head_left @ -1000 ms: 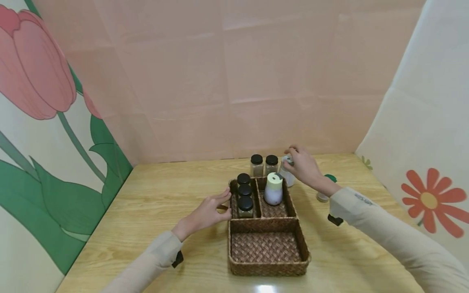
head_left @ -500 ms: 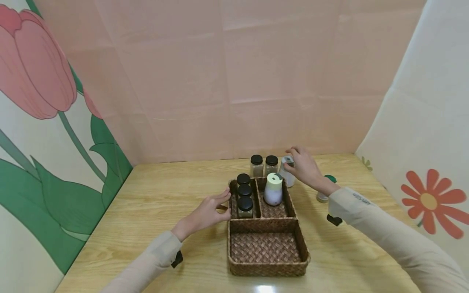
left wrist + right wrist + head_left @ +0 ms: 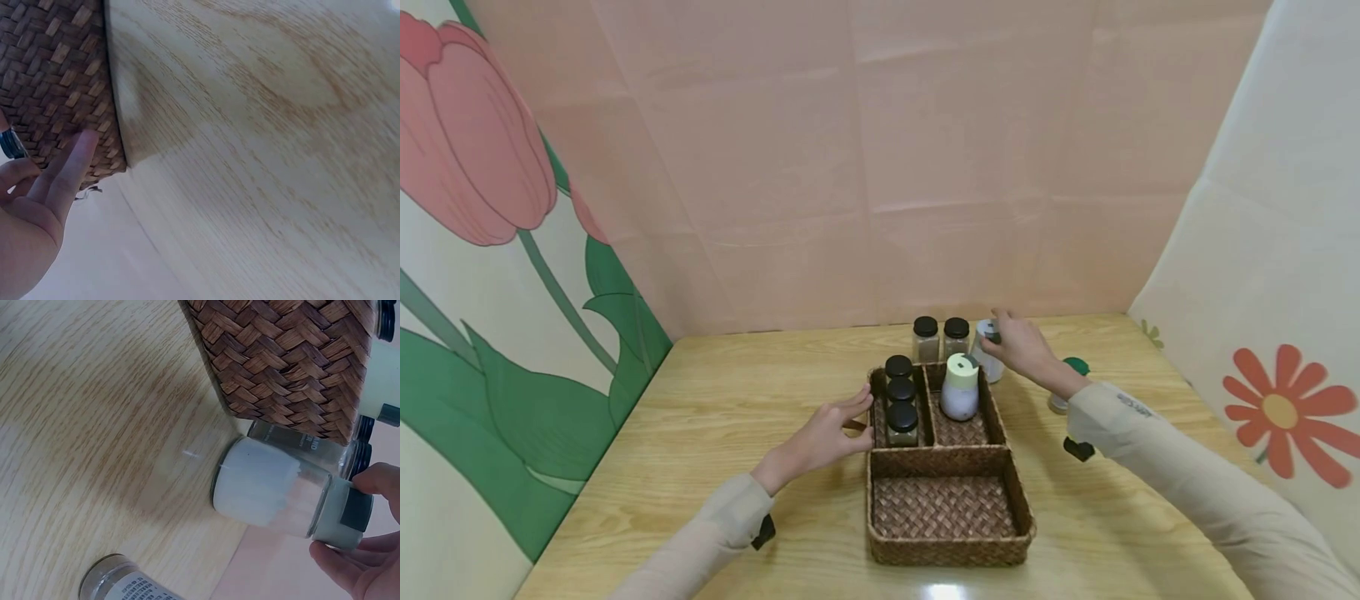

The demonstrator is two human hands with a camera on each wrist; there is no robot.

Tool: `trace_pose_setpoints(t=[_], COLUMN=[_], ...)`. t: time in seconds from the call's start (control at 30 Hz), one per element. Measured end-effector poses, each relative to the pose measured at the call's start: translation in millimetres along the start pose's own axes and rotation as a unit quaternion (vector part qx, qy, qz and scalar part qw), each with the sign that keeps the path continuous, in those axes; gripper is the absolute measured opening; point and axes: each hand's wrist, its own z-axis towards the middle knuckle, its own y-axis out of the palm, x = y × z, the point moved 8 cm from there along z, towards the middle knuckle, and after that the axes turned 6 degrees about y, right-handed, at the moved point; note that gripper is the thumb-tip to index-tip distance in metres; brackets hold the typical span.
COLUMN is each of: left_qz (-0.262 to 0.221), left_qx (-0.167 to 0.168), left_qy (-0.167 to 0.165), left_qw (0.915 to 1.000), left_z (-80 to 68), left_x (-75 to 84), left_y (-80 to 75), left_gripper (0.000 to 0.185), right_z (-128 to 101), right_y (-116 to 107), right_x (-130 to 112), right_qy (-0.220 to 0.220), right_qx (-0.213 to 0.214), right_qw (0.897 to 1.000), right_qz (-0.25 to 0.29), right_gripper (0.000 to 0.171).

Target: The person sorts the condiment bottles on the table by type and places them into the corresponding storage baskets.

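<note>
Four containers already sit in the wicker tray (image 3: 946, 554) – right hand (image 3: 1022, 348) pinches the white-filled shaker (image 3: 275, 490) by its cap, just behind it; left hand (image 3: 823, 435), fingers straight, steadies the tray. Three jars remain outside.

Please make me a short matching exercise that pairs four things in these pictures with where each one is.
Things:
1. white shaker
2. lavender bottle
3. green-capped jar
4. left hand

Places:
A. inside the basket
B. on the table behind the right sleeve
C. against the basket's left wall
D. gripped at its cap by the right hand

Pairs: 1-D, 2-A, 3-B, 4-C
</note>
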Motion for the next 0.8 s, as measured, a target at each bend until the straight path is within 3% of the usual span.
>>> trace_pose_setpoints(t=[0.33, 0.6, 0.8], left_qz=[-0.014, -0.014, -0.011], left_qx=[-0.006, -0.003, -0.002], left_qy=[-0.010, 0.010, 0.005], left_qw=[0.9998, 0.9999, 0.9999], left_z=[-1.2, -0.8, -1.2], left_x=[-0.3, 0.9, 1.3], left_y=[1.0, 0.5, 0.3], left_gripper=[0.059, 0.059, 0.058], right_z=[-0.8, -3.3, -5.5], right_y=[2.8, 2.3, 1.5], right_x=[0.9, 0.0, -0.5], right_qy=[-0.004, -0.006, -0.010], right_qx=[-0.002, 0.007, 0.015], right_qw=[1.000, 1.000, 1.000], right_qz=[0.000, 0.010, 0.018], right_gripper=[0.043, 0.038, 0.036])
